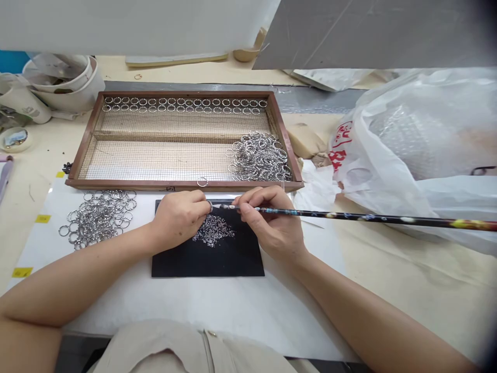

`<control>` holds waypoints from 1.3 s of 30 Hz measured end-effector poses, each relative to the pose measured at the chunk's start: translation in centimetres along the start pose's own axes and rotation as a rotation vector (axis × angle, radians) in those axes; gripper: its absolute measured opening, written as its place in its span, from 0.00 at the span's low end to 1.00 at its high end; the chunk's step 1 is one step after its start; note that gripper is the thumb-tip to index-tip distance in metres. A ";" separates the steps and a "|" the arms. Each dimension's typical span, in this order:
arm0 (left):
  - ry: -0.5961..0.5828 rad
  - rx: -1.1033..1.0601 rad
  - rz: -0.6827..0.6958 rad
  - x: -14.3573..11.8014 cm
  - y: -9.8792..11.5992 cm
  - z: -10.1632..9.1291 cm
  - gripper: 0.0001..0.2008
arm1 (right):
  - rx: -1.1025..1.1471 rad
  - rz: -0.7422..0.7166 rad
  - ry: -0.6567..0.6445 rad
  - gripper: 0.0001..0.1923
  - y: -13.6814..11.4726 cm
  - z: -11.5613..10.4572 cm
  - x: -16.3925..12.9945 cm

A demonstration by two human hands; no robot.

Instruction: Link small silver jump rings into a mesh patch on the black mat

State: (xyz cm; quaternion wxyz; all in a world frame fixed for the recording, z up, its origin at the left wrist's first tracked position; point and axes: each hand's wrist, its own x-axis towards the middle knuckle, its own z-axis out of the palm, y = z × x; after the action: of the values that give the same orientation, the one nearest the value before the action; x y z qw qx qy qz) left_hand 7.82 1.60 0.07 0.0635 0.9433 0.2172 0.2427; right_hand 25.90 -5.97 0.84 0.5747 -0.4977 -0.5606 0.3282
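Observation:
My left hand (176,217) pinches a small silver ring (210,206) between thumb and forefinger. In my right hand (275,225) is a long, thin black stick with a colourful pattern (349,215), held like a pen. Its pale pointed tip meets the ring or lies very close to it. Both hands are over a black mat (205,265), where a heap of tiny sparkling stones (213,231) is spread. Left of the mat lies a pile of silver rings (100,217) on white paper. One single ring (202,182) rests on the front rim of the tray behind my hands.
The wooden mesh-bottomed tray (184,185) holds two rows of rings (186,105) at its back and a ring heap (259,155) at front right. A white plastic bag (419,145) bulges at right, under the stick's far end. White tubs (73,88) stand back left.

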 end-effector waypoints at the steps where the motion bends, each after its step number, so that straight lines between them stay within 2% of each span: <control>1: 0.001 0.001 0.000 0.0 0.0 0.0 0.11 | -0.001 -0.003 -0.001 0.08 0.0 0.0 0.0; 26: 0.007 -0.003 0.001 0.0 0.0 0.1 0.11 | 0.033 -0.019 0.009 0.08 0.4 -0.1 -0.1; 30: 0.022 -0.034 -0.031 0.0 -0.1 0.1 0.10 | -0.005 0.069 0.054 0.07 0.5 -0.4 -0.2; 34: 0.034 -0.106 -0.094 0.2 -0.1 -0.1 0.09 | -0.093 0.205 -0.015 0.08 0.4 -0.5 -0.3; 39: 0.040 -0.155 -0.149 0.2 -0.2 -0.1 0.09 | -0.125 0.200 -0.067 0.08 0.5 -0.1 -0.4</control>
State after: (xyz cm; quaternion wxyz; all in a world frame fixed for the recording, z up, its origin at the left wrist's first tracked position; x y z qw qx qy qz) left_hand 7.86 1.92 0.21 0.1497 0.9118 0.2687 0.2719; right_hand 26.04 -6.27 0.27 0.4877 -0.5747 -0.5467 0.3647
